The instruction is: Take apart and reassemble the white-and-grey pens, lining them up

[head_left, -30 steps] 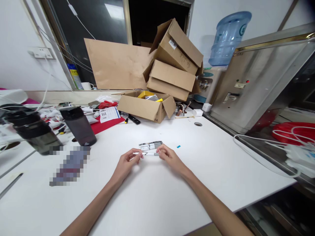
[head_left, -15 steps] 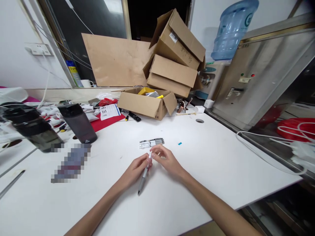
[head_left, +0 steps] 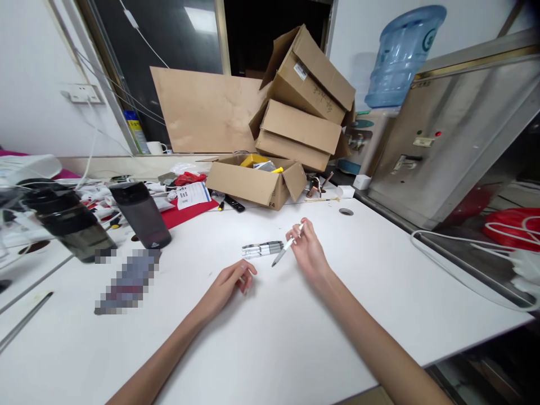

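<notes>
Across the view, two tilted cardboard boxes (head_left: pixel 310 95) are stacked at 1 o'clock, with an open carton (head_left: pixel 242 183) holding yellow items at their 7 o'clock. A brown board (head_left: pixel 206 112) leans at 11, a white mug (head_left: pixel 156 148) sits at 10, and a dark tumbler (head_left: pixel 143 219) and a larger black-lidded bottle (head_left: pixel 70 225) stand tilted in view at 9. A blue water-cooler bottle (head_left: pixel 403 59) is at 2, a red bundle (head_left: pixel 512 225) at 3.

It looks like a cluttered office or workroom: white desk (head_left: pixel 261 337), boxes (head_left: pixel 299 135), bottles (head_left: pixel 141 216), power socket (head_left: pixel 84 93), water dispenser (head_left: pixel 363 140).
</notes>
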`<move>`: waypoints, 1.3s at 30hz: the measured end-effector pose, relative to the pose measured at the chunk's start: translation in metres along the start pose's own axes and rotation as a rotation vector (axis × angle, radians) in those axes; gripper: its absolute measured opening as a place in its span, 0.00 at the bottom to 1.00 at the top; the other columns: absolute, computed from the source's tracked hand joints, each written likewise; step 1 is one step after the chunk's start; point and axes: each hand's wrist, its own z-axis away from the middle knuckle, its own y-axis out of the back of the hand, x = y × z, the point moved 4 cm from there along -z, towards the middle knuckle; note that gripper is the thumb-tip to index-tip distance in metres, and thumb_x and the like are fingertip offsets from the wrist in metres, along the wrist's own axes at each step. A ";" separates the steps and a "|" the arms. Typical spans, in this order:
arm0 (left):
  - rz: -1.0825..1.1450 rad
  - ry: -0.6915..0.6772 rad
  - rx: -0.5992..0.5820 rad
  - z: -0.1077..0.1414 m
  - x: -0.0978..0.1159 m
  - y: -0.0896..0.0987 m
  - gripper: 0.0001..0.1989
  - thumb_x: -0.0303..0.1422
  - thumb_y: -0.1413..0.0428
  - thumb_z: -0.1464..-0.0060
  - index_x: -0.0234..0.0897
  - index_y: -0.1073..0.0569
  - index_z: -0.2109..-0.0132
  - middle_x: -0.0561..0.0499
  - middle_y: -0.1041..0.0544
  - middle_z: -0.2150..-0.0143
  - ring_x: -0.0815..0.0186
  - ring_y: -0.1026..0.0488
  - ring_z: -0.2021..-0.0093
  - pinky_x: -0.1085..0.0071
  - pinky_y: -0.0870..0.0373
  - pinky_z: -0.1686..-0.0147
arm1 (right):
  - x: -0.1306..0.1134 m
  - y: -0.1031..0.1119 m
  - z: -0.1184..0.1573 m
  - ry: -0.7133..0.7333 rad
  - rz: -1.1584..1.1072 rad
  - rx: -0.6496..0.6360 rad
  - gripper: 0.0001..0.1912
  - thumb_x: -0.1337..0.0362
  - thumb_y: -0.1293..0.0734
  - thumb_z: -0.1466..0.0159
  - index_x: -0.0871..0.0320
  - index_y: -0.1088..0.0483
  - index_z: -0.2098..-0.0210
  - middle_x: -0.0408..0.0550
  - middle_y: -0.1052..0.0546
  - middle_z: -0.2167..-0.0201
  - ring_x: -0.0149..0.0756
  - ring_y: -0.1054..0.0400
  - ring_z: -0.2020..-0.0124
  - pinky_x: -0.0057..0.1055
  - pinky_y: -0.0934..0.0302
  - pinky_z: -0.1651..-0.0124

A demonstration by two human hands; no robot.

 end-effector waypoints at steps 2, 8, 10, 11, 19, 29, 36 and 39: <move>-0.010 -0.002 0.039 -0.002 -0.004 0.007 0.23 0.48 0.56 0.31 0.36 0.25 0.59 0.51 0.29 0.72 0.65 0.33 0.70 0.69 0.35 0.66 | -0.006 0.000 -0.011 -0.027 -0.105 0.013 0.07 0.63 0.34 0.32 0.52 0.37 0.65 0.36 0.41 0.77 0.28 0.45 0.78 0.26 0.40 0.70; -0.128 0.010 0.115 -0.002 -0.010 0.016 0.24 0.49 0.56 0.31 0.36 0.25 0.59 0.52 0.29 0.72 0.65 0.35 0.71 0.71 0.39 0.68 | -0.017 0.016 -0.017 0.013 -0.086 0.027 0.03 0.67 0.37 0.37 0.54 0.38 0.67 0.35 0.50 0.78 0.29 0.52 0.80 0.25 0.48 0.76; -0.174 0.015 0.118 -0.002 -0.011 0.016 0.23 0.49 0.55 0.32 0.37 0.25 0.58 0.52 0.28 0.72 0.65 0.36 0.71 0.71 0.41 0.68 | -0.017 0.021 -0.014 0.010 -0.074 0.010 0.02 0.66 0.37 0.37 0.54 0.37 0.66 0.35 0.50 0.77 0.29 0.52 0.79 0.25 0.47 0.75; -0.190 0.016 0.114 -0.001 -0.012 0.016 0.23 0.49 0.55 0.32 0.37 0.25 0.58 0.52 0.28 0.71 0.65 0.36 0.71 0.71 0.41 0.68 | -0.018 0.022 -0.012 0.008 -0.062 -0.001 0.02 0.65 0.37 0.37 0.55 0.37 0.66 0.35 0.49 0.77 0.29 0.52 0.79 0.25 0.46 0.74; -0.222 0.024 0.096 0.000 -0.013 0.014 0.22 0.49 0.55 0.32 0.37 0.25 0.57 0.52 0.28 0.71 0.64 0.35 0.70 0.70 0.41 0.68 | -0.026 0.022 -0.007 0.043 0.037 -0.003 0.04 0.62 0.37 0.37 0.53 0.37 0.67 0.36 0.51 0.77 0.30 0.53 0.79 0.27 0.47 0.74; -0.240 0.024 0.085 -0.002 -0.017 0.014 0.22 0.48 0.55 0.31 0.37 0.24 0.57 0.52 0.27 0.71 0.64 0.35 0.70 0.71 0.40 0.67 | -0.026 0.019 -0.003 0.008 0.010 0.003 0.01 0.65 0.38 0.38 0.54 0.36 0.67 0.36 0.52 0.77 0.31 0.53 0.78 0.28 0.47 0.75; -0.245 0.035 0.073 -0.001 -0.014 0.012 0.21 0.48 0.55 0.31 0.39 0.24 0.57 0.53 0.27 0.71 0.64 0.34 0.69 0.71 0.40 0.66 | -0.033 0.021 -0.004 0.035 -0.003 0.009 0.04 0.64 0.39 0.36 0.54 0.36 0.67 0.37 0.51 0.77 0.31 0.52 0.78 0.27 0.45 0.75; -0.255 0.037 0.073 -0.001 -0.015 0.013 0.22 0.48 0.55 0.32 0.39 0.23 0.57 0.52 0.27 0.71 0.64 0.34 0.69 0.70 0.40 0.67 | -0.036 0.023 -0.005 0.046 0.011 0.013 0.03 0.66 0.39 0.37 0.54 0.37 0.68 0.37 0.52 0.77 0.31 0.53 0.79 0.26 0.46 0.75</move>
